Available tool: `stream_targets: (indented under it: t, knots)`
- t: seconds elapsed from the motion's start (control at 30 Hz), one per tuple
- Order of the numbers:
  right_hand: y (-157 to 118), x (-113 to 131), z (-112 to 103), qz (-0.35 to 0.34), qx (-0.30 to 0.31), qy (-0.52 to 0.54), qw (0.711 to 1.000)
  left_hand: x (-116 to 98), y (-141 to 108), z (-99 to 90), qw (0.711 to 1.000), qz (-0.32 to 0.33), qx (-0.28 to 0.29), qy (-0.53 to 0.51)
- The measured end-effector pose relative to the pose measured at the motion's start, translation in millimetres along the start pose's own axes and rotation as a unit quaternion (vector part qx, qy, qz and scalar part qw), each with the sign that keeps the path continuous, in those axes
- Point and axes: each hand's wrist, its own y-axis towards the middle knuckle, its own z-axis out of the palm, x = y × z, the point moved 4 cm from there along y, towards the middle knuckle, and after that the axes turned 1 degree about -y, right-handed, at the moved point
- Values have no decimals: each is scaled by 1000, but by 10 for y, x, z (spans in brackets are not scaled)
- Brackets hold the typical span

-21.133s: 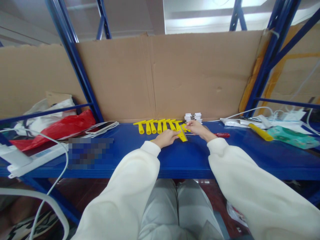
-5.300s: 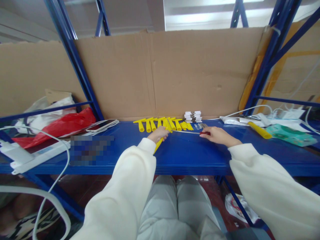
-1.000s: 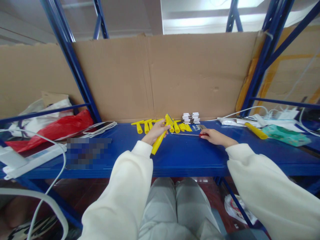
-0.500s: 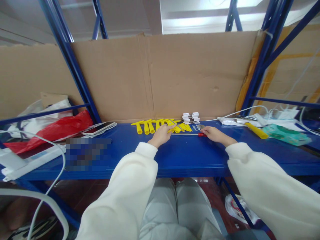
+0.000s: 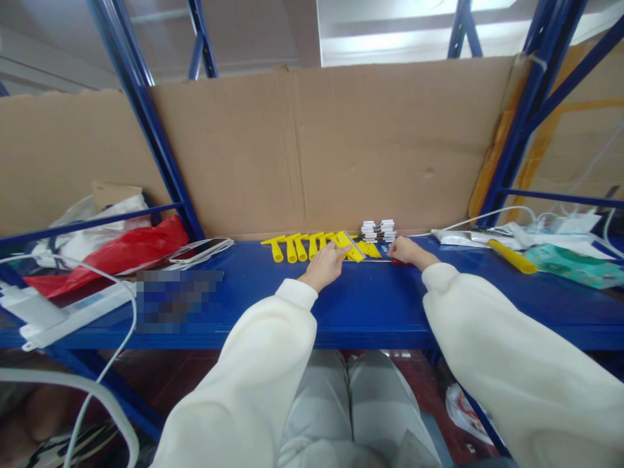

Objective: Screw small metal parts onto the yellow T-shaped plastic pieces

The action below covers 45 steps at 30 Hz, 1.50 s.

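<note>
My left hand is closed on the lower part of a yellow scraper; its wide head, with a thin metal blade along one edge, tilts up to the right. My right hand has its fingers closed over the red handle of a screwdriver, whose thin shaft lies leftward along the table. Part of the red handle is hidden by the fingers. Several yellow T-shaped scraper handles stand in a row left of my left hand. Small flat yellow pieces lie between my hands.
A stack of small white-and-black packs stands by the cardboard wall. Rightward lie a yellow tube and a green packet. A phone, red bag and white power strip are at left, on the blue table.
My right hand has come down over the screwdriver's red handle; the small thing at its fingertips no longer shows. The scraper in my left hand has turned, showing more of its head and blade.
</note>
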Motion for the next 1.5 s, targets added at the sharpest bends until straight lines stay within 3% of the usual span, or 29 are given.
stream_targets:
  t: [0.6, 1.0, 1.1, 1.2, 1.33, 1.5]
  knots:
    - [74, -100, 96, 51, -18, 59, 997, -62, -20, 20, 1000, 13, 21, 5]
    - [162, -52, 109, 61, 45, 50, 996, -74, -21, 36, 999, 17, 38, 6]
    - [125, -10, 54, 61, 8, 98, 993, -58, -19, 58, 999, 15, 38, 9]
    - [36, 114, -24, 3, -46, 221, 974, -47, -18, 67, 999, 11, 35, 12]
    - [-129, 430, -70, -143, -63, 354, 922, -54, -15, 57, 999, 19, 24, 14]
    - [-250, 722, -3, -246, -69, 353, 900, -62, -14, 48, 1000, 20, 10, 20]
